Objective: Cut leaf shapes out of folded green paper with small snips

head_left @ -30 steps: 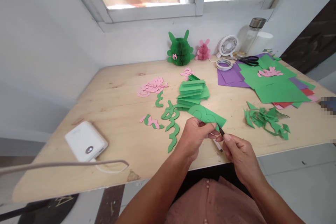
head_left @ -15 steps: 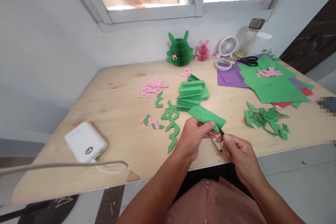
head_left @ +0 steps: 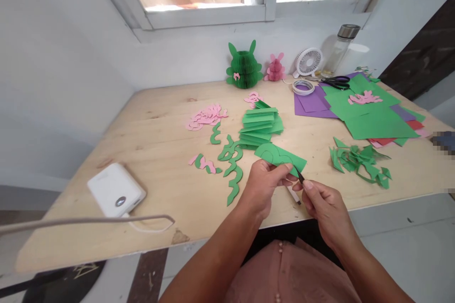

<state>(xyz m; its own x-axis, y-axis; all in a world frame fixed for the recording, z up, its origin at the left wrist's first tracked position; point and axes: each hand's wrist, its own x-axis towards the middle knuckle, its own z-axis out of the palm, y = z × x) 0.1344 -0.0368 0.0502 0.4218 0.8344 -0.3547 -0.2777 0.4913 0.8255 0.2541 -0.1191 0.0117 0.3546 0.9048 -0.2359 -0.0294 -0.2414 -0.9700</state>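
My left hand pinches the lower edge of a green paper piece marked with curved drawn lines. A small dark tool, which looks like scissors, is in my right hand; its tip touches the paper's lower right part. Its handles are hidden by my fingers. Just beyond the paper lies a stack of folded green strips. Wavy green cutouts rest left of my left hand. Under my hands, a white stick-like object is partly covered.
Green scraps lie at the right, below coloured paper sheets and black-handled scissors. Pink cutouts, a white power bank with a cable, a fan, a bottle and paper figures also stand or lie there.
The dark tool's tip sits slightly further right and lower against the green paper. Both hands keep nearly the same place and hold.
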